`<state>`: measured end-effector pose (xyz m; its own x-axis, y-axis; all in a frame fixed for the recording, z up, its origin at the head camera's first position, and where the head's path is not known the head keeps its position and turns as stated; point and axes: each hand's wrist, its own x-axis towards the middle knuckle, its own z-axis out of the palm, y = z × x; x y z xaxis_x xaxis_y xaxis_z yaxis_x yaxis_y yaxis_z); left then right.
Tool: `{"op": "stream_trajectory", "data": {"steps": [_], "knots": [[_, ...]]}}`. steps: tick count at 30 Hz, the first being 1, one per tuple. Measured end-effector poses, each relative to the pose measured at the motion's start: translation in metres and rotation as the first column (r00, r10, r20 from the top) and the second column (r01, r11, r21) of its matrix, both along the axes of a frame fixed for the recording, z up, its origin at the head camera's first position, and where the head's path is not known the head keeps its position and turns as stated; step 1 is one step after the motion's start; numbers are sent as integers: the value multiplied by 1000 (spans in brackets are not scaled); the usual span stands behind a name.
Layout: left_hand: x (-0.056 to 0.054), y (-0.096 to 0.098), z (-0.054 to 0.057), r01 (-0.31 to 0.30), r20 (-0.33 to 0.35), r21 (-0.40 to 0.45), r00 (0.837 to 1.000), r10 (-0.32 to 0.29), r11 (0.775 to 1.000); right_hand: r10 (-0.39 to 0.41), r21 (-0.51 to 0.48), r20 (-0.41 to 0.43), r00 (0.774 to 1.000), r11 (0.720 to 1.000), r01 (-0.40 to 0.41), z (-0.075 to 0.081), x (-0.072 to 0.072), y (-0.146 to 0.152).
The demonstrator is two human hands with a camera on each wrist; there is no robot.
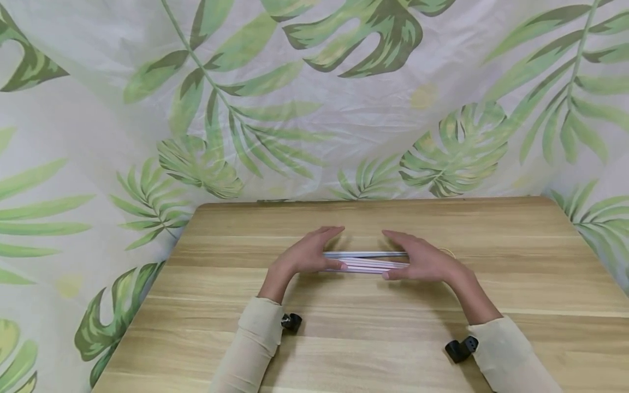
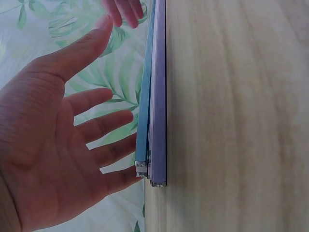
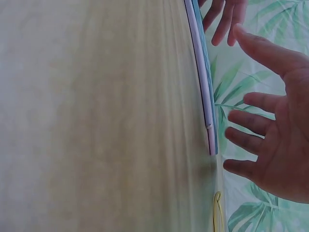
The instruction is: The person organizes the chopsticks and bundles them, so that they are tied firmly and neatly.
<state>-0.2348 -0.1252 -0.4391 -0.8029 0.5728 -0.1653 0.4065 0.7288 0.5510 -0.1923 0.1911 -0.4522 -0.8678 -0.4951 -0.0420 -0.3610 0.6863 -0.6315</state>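
A small bundle of slim pencil-like sticks [image 1: 368,268] lies across the wooden table [image 1: 344,338], in the space between the fingers of the left hand [image 1: 314,252] and those of the right hand [image 1: 427,259]. Both hands face each other with the palms inward; their fingers are spread apart, slightly bent, and none of them pinches anything. The thumbs are on the side near the person, and the longer fingers reach on the far side. A blue stick [image 1: 363,254] runs on the side of these longer fingers, while lavender and pink ones lie toward the thumbs, and a narrow gap opens between them toward the right hand. Silvery stick ends [image 2: 140,166] sit close to the little finger of the left hand; whether the skin touches them, I cannot tell surely from this dim view. A thin yellow loop [image 3: 215,205] lies just beside the right little finger, outside the bundle. Beyond all the fingertips hangs a leaf-printed cloth [image 1: 368,136].
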Motion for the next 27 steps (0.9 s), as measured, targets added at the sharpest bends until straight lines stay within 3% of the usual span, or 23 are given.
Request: {"op": "stream_trajectory", "data": {"steps": [5,14,27], "knots": [[1,-3,1,21,13,0,1000,-21,1000,15,7,33,999,1000,-15,0,2,-1],[3,-10,-3,38,9,42,999,-38,998,35,42,-9,999,999,-35,1,9,-2],[14,-16,-6,79,-12,19,997,-79,997,42,46,-38,998,998,-40,-2,18,-1]]}}
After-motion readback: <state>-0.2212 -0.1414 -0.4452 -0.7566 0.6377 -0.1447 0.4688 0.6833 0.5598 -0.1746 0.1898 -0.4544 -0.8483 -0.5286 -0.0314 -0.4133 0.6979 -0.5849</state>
